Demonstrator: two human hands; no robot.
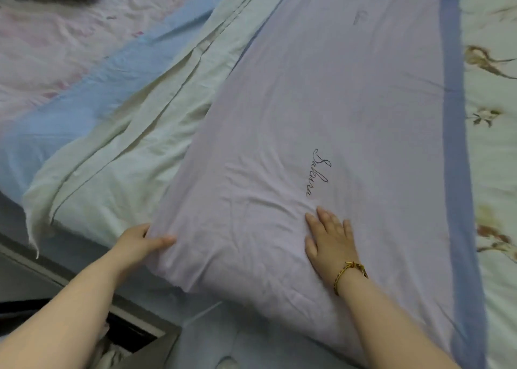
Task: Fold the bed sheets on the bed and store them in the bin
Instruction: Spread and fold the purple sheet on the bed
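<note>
**Lilac sheet pressed flat mid-fold, three more wait**

At 5 o'clock the person's right hand, a braided bracelet at the wrist, lies flat with fingers spread on the lilac sheet. At 7 o'clock the left hand pinches that sheet's near-left edge, thumb on top, fingers tucked out of sight beneath.

The sheet lies as a long strip running from the near side of the bed toward 12 o'clock, with dark script lettering near its middle and a blue band along its right side. It appears folded lengthwise at least once; the crosswise folds seem left to do.

Toward 9 and 10 o'clock a pale green sheet, a light blue sheet and a pink sheet lie rumpled and unfolded. A flowered cover shows at 3 o'clock.

Nothing looks stored. A dark-rimmed opening low at 7 o'clock may be the bin, but it is cut off and unclear. How many layers the lilac strip holds is hidden.
</note>
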